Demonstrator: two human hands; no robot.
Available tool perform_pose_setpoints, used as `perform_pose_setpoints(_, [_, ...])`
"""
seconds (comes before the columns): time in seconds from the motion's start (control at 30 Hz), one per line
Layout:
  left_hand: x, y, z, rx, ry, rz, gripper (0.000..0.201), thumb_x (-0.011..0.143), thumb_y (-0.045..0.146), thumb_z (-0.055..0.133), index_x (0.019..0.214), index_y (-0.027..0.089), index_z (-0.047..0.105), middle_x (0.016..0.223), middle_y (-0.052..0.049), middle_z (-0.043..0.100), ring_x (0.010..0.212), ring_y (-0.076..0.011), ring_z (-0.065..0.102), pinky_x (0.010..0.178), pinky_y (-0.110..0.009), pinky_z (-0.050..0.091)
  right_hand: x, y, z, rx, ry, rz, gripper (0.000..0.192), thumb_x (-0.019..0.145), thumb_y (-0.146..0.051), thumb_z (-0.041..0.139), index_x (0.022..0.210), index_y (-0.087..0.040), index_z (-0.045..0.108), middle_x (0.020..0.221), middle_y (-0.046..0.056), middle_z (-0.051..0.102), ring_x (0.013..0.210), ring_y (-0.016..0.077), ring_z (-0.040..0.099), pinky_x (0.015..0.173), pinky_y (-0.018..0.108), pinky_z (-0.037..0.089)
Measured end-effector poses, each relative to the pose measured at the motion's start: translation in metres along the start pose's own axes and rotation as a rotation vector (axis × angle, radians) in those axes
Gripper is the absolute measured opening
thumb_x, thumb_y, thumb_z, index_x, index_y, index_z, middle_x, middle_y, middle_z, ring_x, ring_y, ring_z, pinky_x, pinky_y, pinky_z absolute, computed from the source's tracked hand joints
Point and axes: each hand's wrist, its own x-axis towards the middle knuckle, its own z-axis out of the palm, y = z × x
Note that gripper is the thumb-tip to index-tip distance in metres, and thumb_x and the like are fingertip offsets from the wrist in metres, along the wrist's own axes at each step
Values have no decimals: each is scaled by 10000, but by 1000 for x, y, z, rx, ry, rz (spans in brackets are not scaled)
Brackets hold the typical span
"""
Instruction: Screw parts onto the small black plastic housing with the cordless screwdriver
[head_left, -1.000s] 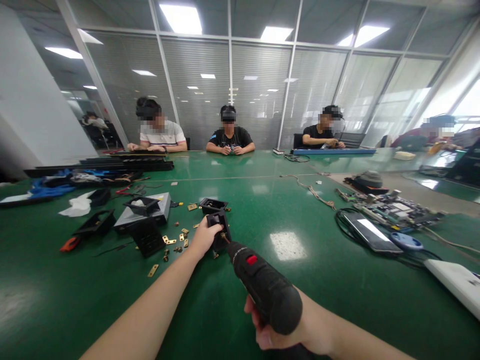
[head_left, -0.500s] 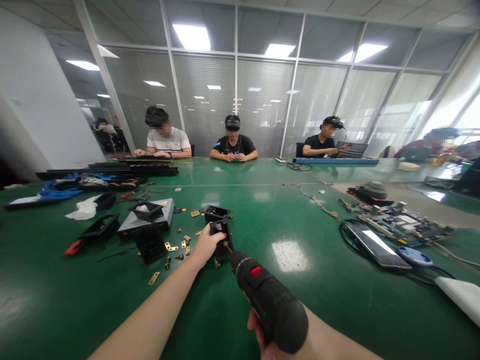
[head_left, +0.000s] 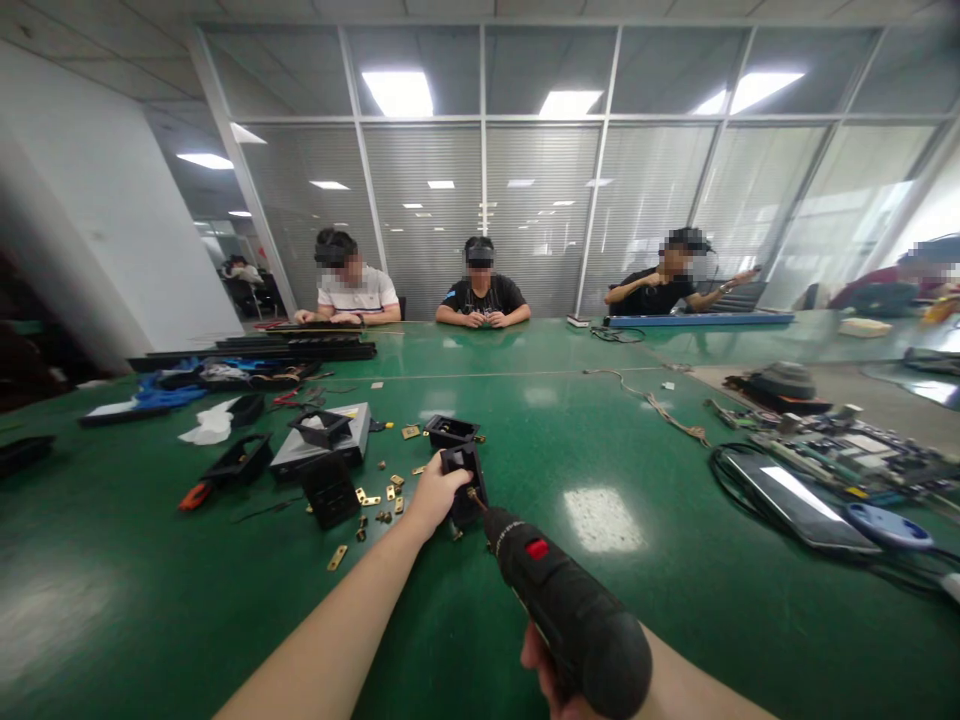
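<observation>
My left hand grips a small black plastic housing that stands on the green table. My right hand, mostly hidden at the bottom edge, holds a black electric screwdriver with a red switch. Its bit meets the housing just right of my left thumb. Several small brass hinges lie scattered left of the housing. A second black housing sits just behind it.
Black trays, a grey box, an orange-handled tool and white cloth lie at left. Circuit boards, a tablet and cables lie at right. Three people sit at the far side; another at far right.
The view has tilted up and shifted left, so hands and objects sit lower and further right in frame. Both hands keep their grips. The person at far right raised an arm.
</observation>
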Motion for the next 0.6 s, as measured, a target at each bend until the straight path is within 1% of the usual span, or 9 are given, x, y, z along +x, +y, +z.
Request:
perform_pose_setpoints(0.13, [1, -2, -1, 23, -12, -4, 365, 654, 325, 814, 990, 204, 736, 901, -62, 791, 891, -298, 757, 922, -469, 624, -2, -10, -2, -24, -19, 21, 621, 581, -398, 1100, 1067, -260, 739, 854, -6, 690, 776, 227, 676, 792, 403, 582])
perform_pose_setpoints(0.23, [0, -3, -2, 38, -2, 10, 343, 664, 316, 803, 980, 203, 732, 919, -65, 787, 897, -294, 749, 926, -464, 616, 2, -11, -2, -32, -28, 31, 652, 559, -430, 1123, 1050, -255, 732, 816, -13, 670, 749, 214, 658, 754, 373, 567])
perform_pose_setpoints(0.33, [-1, -4, -2, 30, 3, 4, 312, 670, 296, 794, 958, 207, 714, 915, -67, 778, 884, -288, 743, 914, -457, 615, 12, -3, 0, -29, -17, 36, 640, 577, -513, 1108, 1011, -234, 730, 784, -14, 650, 683, 172, 599, 670, 322, 531])
perform_pose_setpoints(0.4, [-2, -4, -2, 35, 4, 3, 315, 674, 284, 793, 971, 205, 724, 919, -68, 778, 884, -284, 743, 911, -451, 618, 23, 5, 1, -18, 18, 38, 582, 613, -565, 1069, 915, -201, 731, 763, 0, 648, 651, 143, 562, 601, 274, 477])
perform_pose_setpoints(0.43, [-2, -3, -2, 35, 2, 4, 312, 681, 280, 792, 976, 203, 728, 921, -69, 781, 885, -283, 745, 913, -451, 619, 28, 9, 2, -1, 56, 39, 562, 612, -565, 1059, 866, -185, 731, 734, 5, 649, 641, 134, 556, 582, 254, 453])
perform_pose_setpoints(0.47, [-2, -3, -2, 35, 1, 5, 311, 685, 277, 791, 980, 202, 731, 921, -69, 781, 884, -282, 745, 914, -450, 620, 33, 13, 2, 19, 46, 51, 534, 634, -547, 1049, 862, -181, 733, 692, 2, 648, 630, 135, 575, 582, 246, 453])
perform_pose_setpoints(0.53, [-2, -3, -2, 36, 2, 7, 300, 684, 275, 790, 967, 205, 723, 902, -63, 774, 874, -280, 742, 910, -450, 619, 41, 19, 3, 86, 30, 136, 480, 725, -573, 978, 768, -196, 685, 588, -18, 607, 571, 131, 566, 577, 255, 462])
perform_pose_setpoints(0.6, [-2, -3, -3, 38, 4, 8, 295, 673, 284, 792, 946, 211, 707, 879, -53, 762, 865, -279, 735, 903, -447, 613, 44, 20, 4, 96, 77, 170, 459, 733, -534, 967, 688, -198, 657, 566, -19, 604, 558, 129, 564, 590, 266, 485])
